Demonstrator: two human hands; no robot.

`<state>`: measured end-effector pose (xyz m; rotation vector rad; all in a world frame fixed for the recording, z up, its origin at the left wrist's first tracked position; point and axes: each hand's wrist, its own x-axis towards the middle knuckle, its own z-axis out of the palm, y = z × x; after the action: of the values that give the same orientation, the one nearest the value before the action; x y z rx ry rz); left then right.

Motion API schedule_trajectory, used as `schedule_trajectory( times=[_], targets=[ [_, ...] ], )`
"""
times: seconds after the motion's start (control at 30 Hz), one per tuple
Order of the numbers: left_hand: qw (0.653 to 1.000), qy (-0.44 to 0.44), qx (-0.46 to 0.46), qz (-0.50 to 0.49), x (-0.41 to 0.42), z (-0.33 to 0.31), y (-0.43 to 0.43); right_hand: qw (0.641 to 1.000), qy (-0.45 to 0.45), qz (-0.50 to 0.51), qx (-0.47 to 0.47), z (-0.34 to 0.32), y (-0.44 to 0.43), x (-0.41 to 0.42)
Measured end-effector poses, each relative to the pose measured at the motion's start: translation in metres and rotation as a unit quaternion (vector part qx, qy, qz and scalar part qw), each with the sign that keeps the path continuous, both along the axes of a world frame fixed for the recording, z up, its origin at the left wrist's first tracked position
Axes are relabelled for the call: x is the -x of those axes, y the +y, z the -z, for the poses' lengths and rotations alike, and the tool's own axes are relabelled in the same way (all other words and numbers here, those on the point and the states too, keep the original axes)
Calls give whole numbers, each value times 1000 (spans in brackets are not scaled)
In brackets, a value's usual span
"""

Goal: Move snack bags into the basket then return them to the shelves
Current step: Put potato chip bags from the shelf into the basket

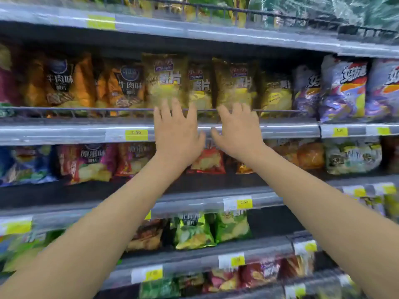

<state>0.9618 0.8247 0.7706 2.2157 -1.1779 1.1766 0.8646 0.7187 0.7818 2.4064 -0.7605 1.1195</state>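
Left hand (177, 134), right hand (237, 134), spread over shelf rail (86, 109)

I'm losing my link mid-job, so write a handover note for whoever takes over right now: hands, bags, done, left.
Left hand: open, empty, fingers spread at the wire rail under the left yellow chip bag.
Right hand: open, empty, under the right yellow chip bag.
Whether fingers touch the bags: too blurred to tell.
Basket: not in view.
Done: unclear; no bag is held.
Left: find the basket, shelve any bags in it.
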Motion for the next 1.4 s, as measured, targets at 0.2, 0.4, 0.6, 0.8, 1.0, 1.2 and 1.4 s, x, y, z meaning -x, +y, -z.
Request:
schedule_trajectory(
  times=[0.2,0.4,0.6,0.8,1.0,1.2,1.4],
  targets=[
    [997,39,-44,46,11,122,46,999,21,-27,-14,134,37,17],
    [969,156,-187,48,32,276,84,982,148,-21,-116,295,78,42],
    [907,278,-314,46,68,434,135,919,305,-24,-251,439,118,87],
    [824,400,-400,3,109,565,193,808,445,3,-386,565,157,138],
    [758,461,-461,-22,134,672,232,718,499,72,-480,679,167,178],
    [724,471,-503,19,136,764,231,685,538,81,-485,767,125,179],
    [723,484,-490,53,142,834,200,697,590,1,-407,836,108,165]
  ],
)
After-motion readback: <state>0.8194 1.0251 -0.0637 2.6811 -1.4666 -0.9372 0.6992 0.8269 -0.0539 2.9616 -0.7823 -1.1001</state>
